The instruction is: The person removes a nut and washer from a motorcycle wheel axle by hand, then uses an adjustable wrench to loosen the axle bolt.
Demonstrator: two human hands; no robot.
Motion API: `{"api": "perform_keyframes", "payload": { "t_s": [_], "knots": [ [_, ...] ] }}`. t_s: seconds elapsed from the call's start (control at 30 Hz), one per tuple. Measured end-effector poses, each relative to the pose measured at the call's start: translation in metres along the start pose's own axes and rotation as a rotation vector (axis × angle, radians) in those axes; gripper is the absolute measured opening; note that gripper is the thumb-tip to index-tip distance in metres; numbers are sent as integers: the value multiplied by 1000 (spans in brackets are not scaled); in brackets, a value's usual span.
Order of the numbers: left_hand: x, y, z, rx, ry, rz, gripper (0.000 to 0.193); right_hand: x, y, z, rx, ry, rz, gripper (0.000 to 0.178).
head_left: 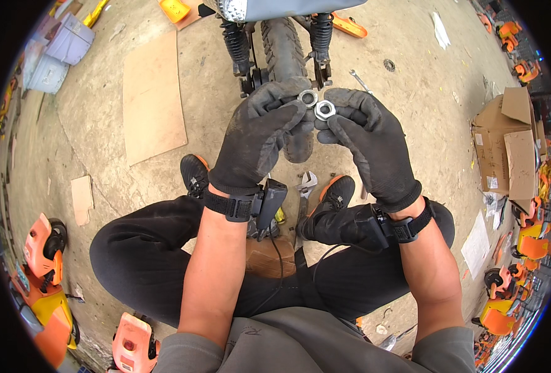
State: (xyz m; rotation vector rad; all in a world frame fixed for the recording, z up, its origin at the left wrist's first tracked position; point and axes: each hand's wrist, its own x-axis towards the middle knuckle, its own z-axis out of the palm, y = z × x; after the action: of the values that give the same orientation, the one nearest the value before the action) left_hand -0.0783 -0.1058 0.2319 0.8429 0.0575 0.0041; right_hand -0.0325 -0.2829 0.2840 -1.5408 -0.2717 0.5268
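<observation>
Side by side in front of me, two metal nuts are held up over the scooter's rear tyre (282, 46). My left hand (257, 130), in a dark work glove, pinches one nut (308, 98) between thumb and fingers. The other, a shiny hex nut (324, 110), is pinched by my gloved right hand (375, 140). The nuts are very close; whether they touch I cannot tell. Below the hands an adjustable wrench (306, 186) lies on the floor between my shoes.
A flat cardboard sheet (154, 96) lies left of the tyre. At the right stands an open cardboard box (505, 149). A spanner (360, 81) and a dark ring (389, 64) rest on the concrete. Buckets (70, 40) stand far left; several orange scooters line both sides.
</observation>
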Motion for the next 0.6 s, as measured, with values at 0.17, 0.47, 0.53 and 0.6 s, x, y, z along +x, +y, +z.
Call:
{"api": "perform_keyframes", "payload": {
  "t_s": [0.17,0.47,0.53,0.6],
  "knots": [
    [-2,0,-1,108,7,63,29,0,-1,2,94,-19,21,32],
    [-2,-2,-1,113,21,64,26,-1,3,-1,72,-31,-29,31],
    [-1,-2,-1,44,17,51,26,-1,1,-1,56,-32,-18,30],
    [-3,-2,-1,59,18,63,25,-1,2,-1,55,-23,-18,29]
  ]
}}
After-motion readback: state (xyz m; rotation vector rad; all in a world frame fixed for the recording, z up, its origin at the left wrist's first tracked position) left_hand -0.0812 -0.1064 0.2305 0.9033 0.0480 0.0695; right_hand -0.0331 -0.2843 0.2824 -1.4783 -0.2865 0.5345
